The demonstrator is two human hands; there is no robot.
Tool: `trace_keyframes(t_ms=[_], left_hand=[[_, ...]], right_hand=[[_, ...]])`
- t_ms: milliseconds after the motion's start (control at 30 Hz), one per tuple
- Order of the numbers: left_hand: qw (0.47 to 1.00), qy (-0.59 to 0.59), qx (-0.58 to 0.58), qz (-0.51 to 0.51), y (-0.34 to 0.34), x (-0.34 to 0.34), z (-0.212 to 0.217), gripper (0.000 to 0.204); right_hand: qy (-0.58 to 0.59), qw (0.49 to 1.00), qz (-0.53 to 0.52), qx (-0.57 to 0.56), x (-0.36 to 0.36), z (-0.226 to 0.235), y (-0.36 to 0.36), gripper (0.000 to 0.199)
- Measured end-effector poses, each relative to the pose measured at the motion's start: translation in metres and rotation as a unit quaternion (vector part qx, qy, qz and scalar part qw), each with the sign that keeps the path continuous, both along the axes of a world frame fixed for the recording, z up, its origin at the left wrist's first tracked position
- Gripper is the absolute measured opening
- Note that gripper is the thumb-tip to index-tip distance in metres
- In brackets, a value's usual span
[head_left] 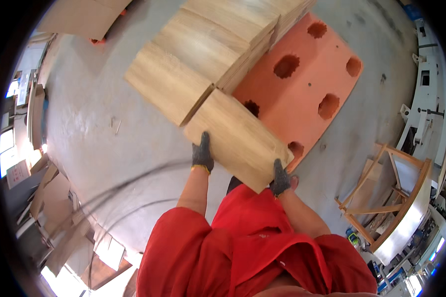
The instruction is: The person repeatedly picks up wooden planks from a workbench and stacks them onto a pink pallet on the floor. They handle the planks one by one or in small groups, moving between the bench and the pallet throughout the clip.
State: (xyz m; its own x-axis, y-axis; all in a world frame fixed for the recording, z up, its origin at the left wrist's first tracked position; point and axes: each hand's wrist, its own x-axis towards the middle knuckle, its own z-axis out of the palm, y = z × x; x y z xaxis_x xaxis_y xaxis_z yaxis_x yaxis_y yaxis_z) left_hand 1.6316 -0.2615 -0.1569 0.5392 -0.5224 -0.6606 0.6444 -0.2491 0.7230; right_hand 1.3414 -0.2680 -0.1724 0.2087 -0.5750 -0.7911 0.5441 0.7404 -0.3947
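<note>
A rectangular wood-grain board is held level between my hands, low in front of my red clothing. My left hand, in a dark grey glove, grips its near left edge with the thumb on top. My right hand, gloved the same, grips its right end, thumb on the upper face. The fingers under the board are hidden. Just beyond it lie stacks of similar boards on an orange plastic pallet with round holes. The held board's far corner overlaps the pallet and comes close to the nearest stack.
On the right stands a wooden frame beside a long white machine. Cardboard and board scraps are piled at the left. A brown sheet lies over something orange at the far left. Grey concrete floor runs between.
</note>
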Motion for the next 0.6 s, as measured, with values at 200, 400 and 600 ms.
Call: trace_keyframes(t_ms=[200,400,600], left_hand=[[1.0,0.024,0.0,0.019,-0.018,0.016,0.007,0.072],[0.992,-0.091,0.083,0.018,-0.021,0.012,0.011,0.08],[0.857,-0.435,0.237,-0.143,-0.017,0.02,0.021,0.102]], right_hand=[[0.077,0.997,0.032,0.005,0.015,-0.011,-0.003,0.06],[0.159,0.983,0.09,-0.007,0.01,-0.017,-0.004,0.063],[0.27,0.927,0.242,-0.097,-0.006,-0.032,-0.011,0.088]])
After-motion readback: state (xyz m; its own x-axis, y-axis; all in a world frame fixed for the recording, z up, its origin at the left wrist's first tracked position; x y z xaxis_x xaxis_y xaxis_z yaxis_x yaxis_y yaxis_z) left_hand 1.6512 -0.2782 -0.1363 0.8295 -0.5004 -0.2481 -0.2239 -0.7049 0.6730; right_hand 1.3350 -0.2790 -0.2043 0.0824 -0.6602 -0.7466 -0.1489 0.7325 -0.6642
